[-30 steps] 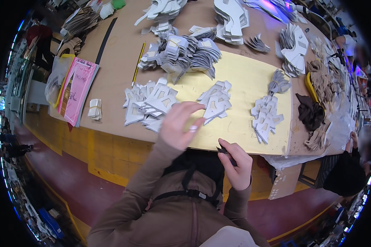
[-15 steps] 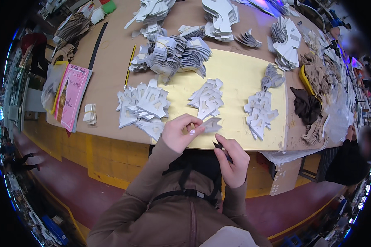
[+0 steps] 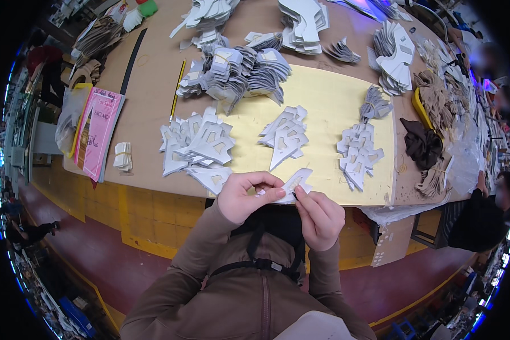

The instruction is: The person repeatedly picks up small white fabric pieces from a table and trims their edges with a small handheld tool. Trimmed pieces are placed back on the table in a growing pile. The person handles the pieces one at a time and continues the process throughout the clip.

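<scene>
My left hand (image 3: pixel 246 195) is closed, its thumb and fingers pinching a small grey-white cut piece (image 3: pixel 298 180) near the table's front edge. My right hand (image 3: pixel 321 220) meets the piece from the other side, its fingers curled round a small dark tool. Only a sliver of that tool shows at the fingertips, so its kind is hidden. Just beyond the hands lies a loose pile of similar white pieces (image 3: pixel 284 139) on a yellow sheet (image 3: pixel 323 88). Left of it spreads a larger pile of such pieces (image 3: pixel 201 139), and another pile (image 3: pixel 358 158) sits at the right.
Banded grey stacks (image 3: pixel 232 76) stand beyond the piles. A yellow pencil (image 3: pixel 178 90), a pink notebook (image 3: pixel 100 133) and a small banded bundle (image 3: pixel 123 156) lie at the left. Dark cloth (image 3: pixel 421 143) and a yellow tray (image 3: pixel 418 107) are at the right, with people further off.
The piece has turned and tilted to show its pale face. My right hand has come up against it with the dark tool, while my left hand has shifted slightly nearer me.
</scene>
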Tool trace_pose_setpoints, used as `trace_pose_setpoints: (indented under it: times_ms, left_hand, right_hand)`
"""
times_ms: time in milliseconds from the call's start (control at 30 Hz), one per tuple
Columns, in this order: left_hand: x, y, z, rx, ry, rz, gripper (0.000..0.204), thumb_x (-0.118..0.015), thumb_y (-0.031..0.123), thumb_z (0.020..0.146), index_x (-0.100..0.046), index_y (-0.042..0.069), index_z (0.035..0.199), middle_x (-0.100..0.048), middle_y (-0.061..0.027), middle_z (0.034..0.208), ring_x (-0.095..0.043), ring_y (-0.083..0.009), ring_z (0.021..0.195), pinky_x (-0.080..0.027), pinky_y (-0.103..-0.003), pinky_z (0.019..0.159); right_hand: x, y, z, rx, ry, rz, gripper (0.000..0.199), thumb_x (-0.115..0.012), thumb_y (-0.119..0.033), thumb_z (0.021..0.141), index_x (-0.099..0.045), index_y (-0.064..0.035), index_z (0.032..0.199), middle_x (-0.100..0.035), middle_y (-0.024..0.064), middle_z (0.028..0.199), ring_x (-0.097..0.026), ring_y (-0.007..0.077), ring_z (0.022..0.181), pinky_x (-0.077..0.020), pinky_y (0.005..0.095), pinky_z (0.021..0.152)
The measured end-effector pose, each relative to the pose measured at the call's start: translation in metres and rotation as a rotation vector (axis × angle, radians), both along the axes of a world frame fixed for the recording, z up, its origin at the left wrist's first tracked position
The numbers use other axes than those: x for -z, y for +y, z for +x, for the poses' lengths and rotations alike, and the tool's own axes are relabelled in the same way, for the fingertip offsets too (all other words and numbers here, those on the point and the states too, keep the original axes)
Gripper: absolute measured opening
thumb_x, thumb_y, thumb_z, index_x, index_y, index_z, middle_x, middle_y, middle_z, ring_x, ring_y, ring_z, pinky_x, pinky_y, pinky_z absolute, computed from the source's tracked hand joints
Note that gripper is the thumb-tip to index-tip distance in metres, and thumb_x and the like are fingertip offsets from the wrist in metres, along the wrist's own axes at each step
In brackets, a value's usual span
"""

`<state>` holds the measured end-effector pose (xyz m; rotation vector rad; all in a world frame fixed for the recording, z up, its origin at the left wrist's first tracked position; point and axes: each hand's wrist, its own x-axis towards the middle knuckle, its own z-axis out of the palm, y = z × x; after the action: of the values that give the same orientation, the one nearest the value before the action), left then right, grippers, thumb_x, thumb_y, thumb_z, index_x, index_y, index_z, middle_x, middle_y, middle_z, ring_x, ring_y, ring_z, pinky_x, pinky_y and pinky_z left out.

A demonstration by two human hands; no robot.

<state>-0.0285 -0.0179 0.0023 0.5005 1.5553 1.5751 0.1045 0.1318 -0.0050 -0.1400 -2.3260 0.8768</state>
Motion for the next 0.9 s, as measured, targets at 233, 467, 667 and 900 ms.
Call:
trace_pose_setpoints:
  times_ms: [233, 467, 667, 900]
  left_hand:
    - [-0.007, 0.002, 0.005, 0.006, 0.028, 0.009, 0.018, -0.069, 0.013, 0.093, -0.07, -0.004, 0.098, -0.069, -0.0026, 0.086, -0.058, -0.0062, 0.083, -0.047, -0.023, 0.074]
    - [-0.011, 0.003, 0.005, 0.045, 0.29, 0.035, 0.017, -0.068, 0.014, 0.092, -0.07, -0.002, 0.096, -0.068, -0.0072, 0.085, -0.061, -0.0121, 0.079, -0.048, -0.027, 0.072]
    - [-0.01, 0.001, 0.005, 0.043, 0.338, 0.042, 0.016, -0.069, 0.014, 0.092, -0.07, -0.002, 0.096, -0.068, -0.0097, 0.085, -0.063, -0.0158, 0.079, -0.048, -0.028, 0.072]
    - [-0.005, 0.003, 0.004, 0.017, 0.5, 0.093, 0.012, -0.07, 0.012, 0.089, -0.068, 0.001, 0.091, -0.068, -0.0112, 0.102, -0.062, -0.0212, 0.082, -0.048, -0.03, 0.076]
  right_hand:
    - [0.002, -0.001, 0.0, -0.025, 0.011, -0.047, 0.041, -0.075, 0.005, 0.074, -0.072, -0.004, 0.113, -0.062, 0.0075, 0.08, -0.061, 0.0199, 0.062, -0.0478, 0.031, 0.054]
    - [0.001, -0.002, 0.005, -0.019, -0.02, -0.092, 0.041, -0.075, 0.006, 0.073, -0.073, -0.0048, 0.113, -0.061, 0.0075, 0.078, -0.06, 0.0193, 0.061, -0.0473, 0.0306, 0.054]
    - [0.005, -0.001, 0.003, -0.04, 0.056, -0.087, 0.036, -0.073, 0.008, 0.075, -0.073, -0.003, 0.109, -0.063, 0.0094, 0.079, -0.06, 0.0208, 0.061, -0.0486, 0.0297, 0.055]
    - [-0.01, -0.004, 0.008, 0.013, -0.114, -0.487, 0.032, -0.066, 0.007, 0.085, -0.068, 0.002, 0.116, -0.068, 0.0142, 0.086, -0.066, 0.0172, 0.072, -0.0507, 0.0257, 0.064]
